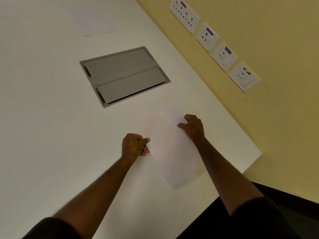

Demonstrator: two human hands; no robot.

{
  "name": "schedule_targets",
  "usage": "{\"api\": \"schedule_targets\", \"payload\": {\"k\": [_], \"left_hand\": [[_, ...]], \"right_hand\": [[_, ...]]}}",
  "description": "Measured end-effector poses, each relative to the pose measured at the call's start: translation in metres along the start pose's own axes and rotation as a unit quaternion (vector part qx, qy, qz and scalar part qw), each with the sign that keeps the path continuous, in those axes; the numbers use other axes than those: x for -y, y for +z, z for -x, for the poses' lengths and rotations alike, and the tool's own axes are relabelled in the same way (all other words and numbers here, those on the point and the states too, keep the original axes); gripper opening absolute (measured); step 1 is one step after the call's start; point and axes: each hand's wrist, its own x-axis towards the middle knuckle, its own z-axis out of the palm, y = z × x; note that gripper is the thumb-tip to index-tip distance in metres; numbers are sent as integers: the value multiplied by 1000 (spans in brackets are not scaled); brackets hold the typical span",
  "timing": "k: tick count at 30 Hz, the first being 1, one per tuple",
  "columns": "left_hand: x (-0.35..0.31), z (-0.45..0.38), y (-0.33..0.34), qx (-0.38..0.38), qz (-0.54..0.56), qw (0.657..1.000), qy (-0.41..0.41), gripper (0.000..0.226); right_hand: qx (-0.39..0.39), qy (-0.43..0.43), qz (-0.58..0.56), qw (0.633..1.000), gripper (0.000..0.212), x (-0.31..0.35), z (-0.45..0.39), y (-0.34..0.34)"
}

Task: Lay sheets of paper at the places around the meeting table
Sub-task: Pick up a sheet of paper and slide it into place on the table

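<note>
Pinching the near left edge of a sheet of paper (172,152), the left hand (133,145) is closed on it; the sheet lies flat on the white surface (51,118) between both hands, and the right hand (192,126) grips its far right edge with curled fingers.

Both hands (164,135) on paper sheet (172,152)

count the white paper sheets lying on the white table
2. One white paper sheet lies near the table's corner, held at its sides by the left hand and right hand; another lies beyond the grey cable hatch.
</note>
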Motion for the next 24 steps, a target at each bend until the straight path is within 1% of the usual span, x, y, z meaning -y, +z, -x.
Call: {"api": "schedule_targets", "payload": {"k": [5,10,12,14,17,21,24], "left_hand": [[13,-1,24,-28,-53,998,-3,32],[24,-1,31,-37,-129,991,-8,37],[27,-1,32,-44,-167,985,-11,40],[29,-1,32,-54,-208,977,-10,40],[31,-1,30,-42,-246,968,-4,37],[36,0,30,-38,-297,954,6,38],[38,-1,30,-41,-306,951,12,37]], "right_hand": [[-25,16,49,998,42,-39,3,27],[-48,-5,93,994,38,-59,8,45],[-70,-11,90,993,43,-60,9,47],[-87,-10,86,993,51,-60,8,46],[-88,-6,101,991,65,-60,6,44],[-85,-10,110,990,68,-62,4,44],[-77,-5,118,990,69,-62,4,43]]}}
